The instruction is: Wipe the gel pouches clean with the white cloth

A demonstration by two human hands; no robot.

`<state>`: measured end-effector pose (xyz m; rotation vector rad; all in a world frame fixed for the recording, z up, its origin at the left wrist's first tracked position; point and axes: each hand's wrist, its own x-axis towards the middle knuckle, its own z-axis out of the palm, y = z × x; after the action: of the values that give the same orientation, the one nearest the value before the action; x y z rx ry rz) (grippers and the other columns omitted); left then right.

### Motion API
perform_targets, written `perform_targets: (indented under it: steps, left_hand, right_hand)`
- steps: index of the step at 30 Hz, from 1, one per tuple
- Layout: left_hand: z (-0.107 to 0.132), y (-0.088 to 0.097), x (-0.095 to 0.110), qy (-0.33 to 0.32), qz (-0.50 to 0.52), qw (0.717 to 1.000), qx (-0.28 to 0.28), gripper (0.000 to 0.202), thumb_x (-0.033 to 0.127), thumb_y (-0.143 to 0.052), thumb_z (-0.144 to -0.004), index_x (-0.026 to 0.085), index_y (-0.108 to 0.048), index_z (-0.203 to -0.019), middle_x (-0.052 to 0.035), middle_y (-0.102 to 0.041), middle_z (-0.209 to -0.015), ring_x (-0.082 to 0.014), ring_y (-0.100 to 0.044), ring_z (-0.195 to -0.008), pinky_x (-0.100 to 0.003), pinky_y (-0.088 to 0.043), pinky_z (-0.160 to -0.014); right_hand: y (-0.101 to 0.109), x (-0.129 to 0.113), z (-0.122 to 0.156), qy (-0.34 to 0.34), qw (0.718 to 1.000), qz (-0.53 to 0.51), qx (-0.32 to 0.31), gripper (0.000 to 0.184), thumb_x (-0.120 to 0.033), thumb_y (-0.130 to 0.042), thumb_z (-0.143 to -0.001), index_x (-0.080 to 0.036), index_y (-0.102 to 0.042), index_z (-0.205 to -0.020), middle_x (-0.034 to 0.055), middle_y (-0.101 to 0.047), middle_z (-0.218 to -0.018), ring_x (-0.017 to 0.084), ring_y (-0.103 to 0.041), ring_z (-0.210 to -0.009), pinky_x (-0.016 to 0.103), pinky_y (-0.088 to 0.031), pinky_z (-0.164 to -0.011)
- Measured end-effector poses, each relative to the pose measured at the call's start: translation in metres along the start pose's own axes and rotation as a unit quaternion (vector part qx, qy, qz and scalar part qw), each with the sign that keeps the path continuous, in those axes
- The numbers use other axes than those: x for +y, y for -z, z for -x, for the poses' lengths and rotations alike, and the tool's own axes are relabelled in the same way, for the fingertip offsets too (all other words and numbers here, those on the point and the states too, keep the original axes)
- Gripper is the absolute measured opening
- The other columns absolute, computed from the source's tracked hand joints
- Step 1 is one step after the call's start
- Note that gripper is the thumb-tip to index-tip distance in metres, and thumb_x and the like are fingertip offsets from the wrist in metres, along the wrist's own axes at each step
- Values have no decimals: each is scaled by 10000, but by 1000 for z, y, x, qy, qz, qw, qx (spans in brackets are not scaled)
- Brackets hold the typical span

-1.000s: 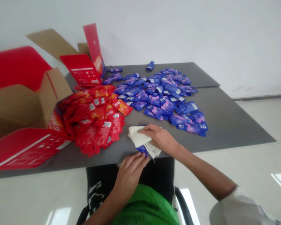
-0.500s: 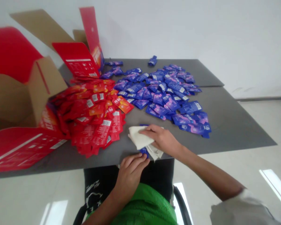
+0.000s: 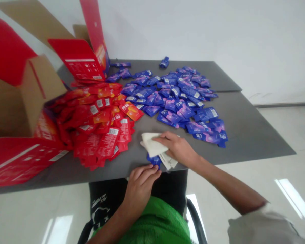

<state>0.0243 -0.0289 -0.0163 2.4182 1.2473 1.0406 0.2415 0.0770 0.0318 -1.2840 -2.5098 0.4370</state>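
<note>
My right hand (image 3: 180, 148) grips a folded off-white cloth (image 3: 154, 145), fingers closed on its right side. The cloth covers part of a blue packet (image 3: 154, 160) lying near the table's front edge. At the packet's lower end, my left hand (image 3: 141, 184) presses with its fingertips, holding it at the edge; its thumb is hard to make out. To the left lies a heap of red and orange packets (image 3: 99, 125). A pile of blue and purple packets (image 3: 170, 98) spreads beyond the cloth, to the centre and right.
An open red carton (image 3: 22, 159) lies at the left, its mouth by the red heap. Behind it stands another open red carton (image 3: 77, 61). The grey table (image 3: 246, 135) meets a white wall at the back. A single blue packet (image 3: 164, 62) sits near the far edge.
My right hand has slid the cloth slightly up and away from my left hand, so more of the blue packet shows. My left hand stays at the packet's lower end.
</note>
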Motion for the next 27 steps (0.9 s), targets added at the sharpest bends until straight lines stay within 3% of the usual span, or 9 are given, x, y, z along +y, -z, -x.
perform_targets:
  steps: [3, 5, 10, 13, 17, 21, 24, 27]
  left_hand:
    - [-2, 0, 0, -7, 12, 1000, 7, 255, 165, -504, -1062, 216, -727, -1174, -8, -776, -1166, -193, -660, -1111, -352, -488, -969]
    - [-1, -1, 0, -7, 9, 1000, 5, 259, 163, -502, -1061, 213, -727, -1179, -10, -774, -1165, -196, -654, -1104, -354, -488, -957]
    - [2, -1, 0, 5, -27, 1000, 12, 260, 173, -518, -1049, 254, -764, -1079, -4, -779, -965, -220, -631, -908, -366, -483, -818]
    - [1, -1, 0, 6, -2, 1000, 0, 247, 169, -524, -1050, 234, -744, -1141, -4, -781, -1084, -212, -644, -1018, -365, -483, -903]
    - [-1, -1, -1, 3, 19, 1000, -4, 256, 149, -518, -1053, 220, -725, -1186, 1, -769, -1181, -190, -642, -1123, -352, -472, -979]
    - [-1, 0, 1, 7, 1, 1000, -1, 256, 157, -524, -1049, 233, -744, -1154, -2, -781, -1125, -203, -650, -1051, -358, -493, -915]
    - [-1, 1, 2, 11, -30, 999, -2, 267, 176, -521, -1049, 263, -772, -1058, -6, -783, -963, -220, -635, -895, -367, -494, -815]
    - [-2, 2, 1, 6, -12, 1000, -3, 259, 175, -511, -1055, 240, -756, -1105, -16, -786, -1037, -218, -650, -971, -366, -500, -864]
  right_hand:
    - [13, 14, -16, -33, 998, 36, 40, 558, -15, -576, -896, -225, -626, -1410, 106, -650, -1288, 232, -678, -1087, 330, -581, -899]
    - [17, 7, -9, -15, 998, 28, 58, 596, -8, -569, -891, -242, -597, -1439, 101, -645, -1296, 235, -663, -1133, 327, -575, -915]
    - [1, -23, 24, 60, 998, -24, -2, 496, -88, -600, -939, -278, -621, -1396, 67, -681, -1265, 207, -677, -1088, 293, -580, -873]
    - [-4, -9, 8, 29, 999, -24, -7, 500, -74, -605, -931, -265, -630, -1392, 70, -674, -1275, 202, -678, -1081, 295, -573, -897]
    - [10, 16, -21, -40, 998, 33, 36, 556, -17, -577, -898, -226, -627, -1411, 105, -650, -1286, 228, -677, -1084, 319, -577, -890]
    - [13, -5, 3, 9, 999, 8, 48, 610, -31, -583, -901, -266, -571, -1464, 90, -641, -1305, 230, -663, -1125, 321, -578, -894]
    - [2, -23, 24, 59, 998, -26, -2, 496, -100, -598, -946, -273, -612, -1411, 66, -675, -1265, 205, -676, -1082, 305, -578, -883]
    - [-5, -14, 12, 39, 999, -33, -14, 482, -85, -605, -939, -262, -636, -1387, 60, -677, -1266, 190, -679, -1070, 286, -570, -888]
